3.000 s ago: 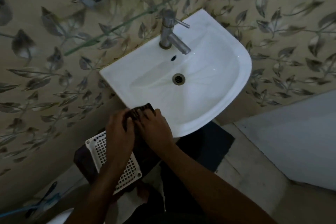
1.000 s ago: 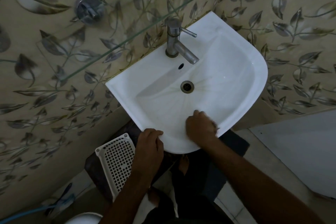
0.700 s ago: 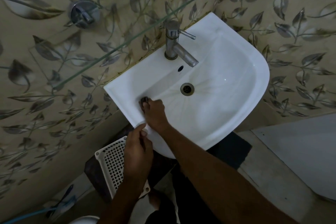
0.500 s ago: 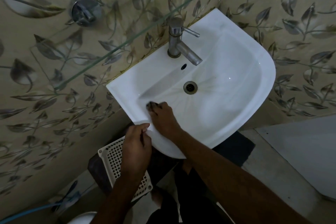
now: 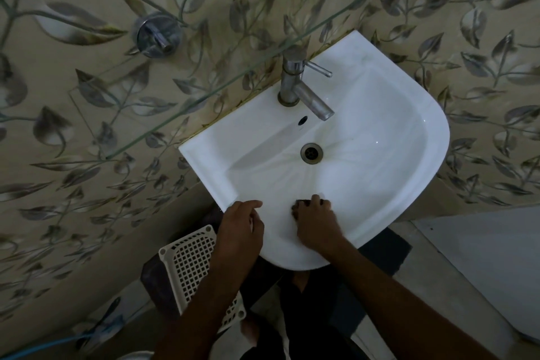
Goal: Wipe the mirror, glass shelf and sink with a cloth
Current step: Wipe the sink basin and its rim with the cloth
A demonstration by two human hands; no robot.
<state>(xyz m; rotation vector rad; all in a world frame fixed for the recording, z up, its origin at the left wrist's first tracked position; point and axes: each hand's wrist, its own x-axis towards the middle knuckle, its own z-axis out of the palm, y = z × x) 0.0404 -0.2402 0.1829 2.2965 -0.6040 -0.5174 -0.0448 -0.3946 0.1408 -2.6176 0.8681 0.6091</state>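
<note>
A white wall-mounted sink (image 5: 409,114) fills the middle of the head view, with a steel tap (image 5: 298,85) at its back and a drain (image 5: 311,152) in the bowl. My right hand (image 5: 315,221) presses a dark cloth (image 5: 298,204) against the near inner wall of the bowl; only a small edge of the cloth shows under the fingers. My left hand (image 5: 241,228) rests on the near left rim, fingers curled over the edge. The glass shelf (image 5: 204,105) runs diagonally above the sink, seen edge-on. No mirror is in view.
A white perforated plastic basket (image 5: 187,266) stands on the floor below the sink's left side, on a dark mat (image 5: 382,251). A round chrome wall valve (image 5: 155,35) sits on the leaf-patterned tiles. A blue hose (image 5: 43,345) lies at the bottom left.
My right hand has slid with the cloth from the left side of the bowl to the near front wall. My left hand stays on the left rim.
</note>
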